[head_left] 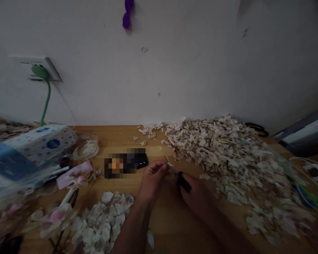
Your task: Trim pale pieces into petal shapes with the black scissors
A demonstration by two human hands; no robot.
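Note:
My left hand (153, 178) pinches a small pale petal-like piece (170, 164) between thumb and fingertips above the wooden table (164, 218). Black-handled scissors (179, 179) are in my right hand (197, 194), their blades pointing toward the pinched piece. Whether the blades touch it is too small to tell. Below and left of my left forearm lies a heap of pale rounded petals (102, 222). A large heap of dry, whitish-brown scraps (222, 151) spreads to the right of my hands.
A dark phone (142, 161), partly blurred out, lies beyond my left hand. At left are a dotted tissue pack (53, 139), a clear round roll (87, 148), pens (59, 170) and artificial flowers (55, 217). A white cable (307, 158) runs at the right. The wall (175, 70) closes off the back.

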